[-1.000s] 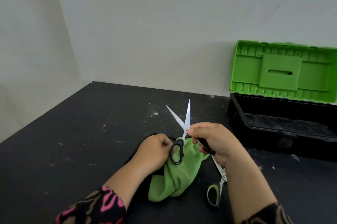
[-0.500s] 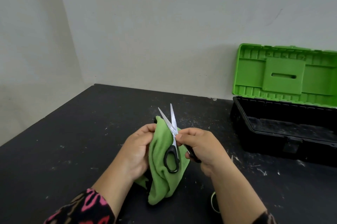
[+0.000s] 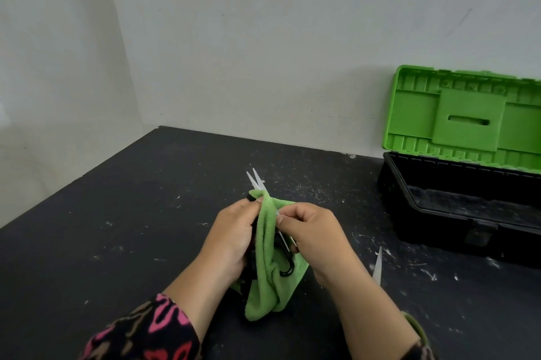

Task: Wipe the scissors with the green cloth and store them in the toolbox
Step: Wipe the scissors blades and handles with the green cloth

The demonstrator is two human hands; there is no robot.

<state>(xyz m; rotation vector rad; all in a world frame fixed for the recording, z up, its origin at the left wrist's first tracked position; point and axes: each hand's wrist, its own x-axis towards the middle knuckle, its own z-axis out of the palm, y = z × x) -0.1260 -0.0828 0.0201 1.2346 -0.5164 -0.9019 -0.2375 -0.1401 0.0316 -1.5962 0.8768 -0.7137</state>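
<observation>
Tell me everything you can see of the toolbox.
The toolbox sits far right on the black table, by the wall, partly cut off by the frame. Black plastic base, dusty inside, no tools visible, latch at front. Its green lid stands open, ribbed underside with a slotted panel facing the camera. Nothing but the table touches it.

My left hand (image 3: 234, 233) grips the cloth (image 3: 266, 286), fingers curled; my right hand (image 3: 314, 233), just beside and facing it, pinches the scissors (image 3: 257, 182) between thumb and forefinger.
</observation>
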